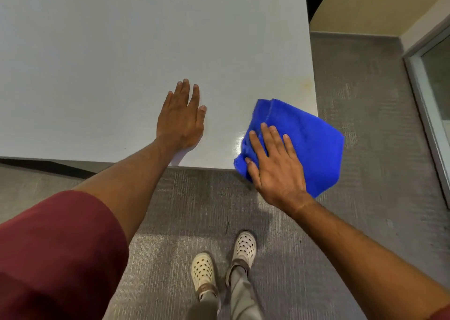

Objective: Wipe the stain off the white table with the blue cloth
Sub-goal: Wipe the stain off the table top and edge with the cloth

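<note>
The blue cloth lies bunched over the near right corner of the white table, part of it hanging past the table's edges. My right hand presses flat on the cloth's left part, fingers spread, thumb on its lower edge. My left hand rests flat on the tabletop to the left of the cloth, palm down, holding nothing. A faint yellowish stain shows near the table's right edge, just beyond the cloth. A wet sheen sits beside the cloth's left side.
Grey carpet runs around the table's right and near sides. My feet in pale perforated shoes stand below the table's front edge. A beige wall and a metal-framed glass panel stand at the right.
</note>
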### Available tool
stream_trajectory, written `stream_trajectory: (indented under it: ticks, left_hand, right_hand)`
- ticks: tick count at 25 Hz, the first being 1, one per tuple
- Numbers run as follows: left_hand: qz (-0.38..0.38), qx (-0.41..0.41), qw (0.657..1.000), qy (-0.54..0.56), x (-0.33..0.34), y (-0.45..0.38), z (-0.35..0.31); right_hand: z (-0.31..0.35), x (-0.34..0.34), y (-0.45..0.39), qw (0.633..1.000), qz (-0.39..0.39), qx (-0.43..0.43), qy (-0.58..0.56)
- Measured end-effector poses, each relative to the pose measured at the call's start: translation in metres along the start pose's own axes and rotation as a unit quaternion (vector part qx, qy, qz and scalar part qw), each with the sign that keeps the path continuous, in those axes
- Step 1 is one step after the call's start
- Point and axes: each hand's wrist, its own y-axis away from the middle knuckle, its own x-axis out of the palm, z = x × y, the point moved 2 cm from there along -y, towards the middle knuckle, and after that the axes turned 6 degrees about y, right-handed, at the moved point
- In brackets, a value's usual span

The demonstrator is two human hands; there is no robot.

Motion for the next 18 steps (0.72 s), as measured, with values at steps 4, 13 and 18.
stream_trajectory:
  ticks: [4, 13, 18]
  left_hand:
    - [0.002, 0.007, 1.0, -0.004, -0.003, 0.001, -0.001]
    - [-0.011, 0.01, 1.0, -0.014, 0.001, 0.002, -0.005]
    - [-0.004, 0.01, 1.0, -0.017, 0.001, 0.001, -0.002]
  right_hand:
    - [-0.038, 0.001, 0.012, 0.995, 0.008, 0.099, 0.006]
    - [-0.039, -0.003, -0.023, 0.964, 0.023, 0.257, -0.057]
    - [-0.023, -0.005, -0.012, 0.993, 0.003, 0.114, -0.016]
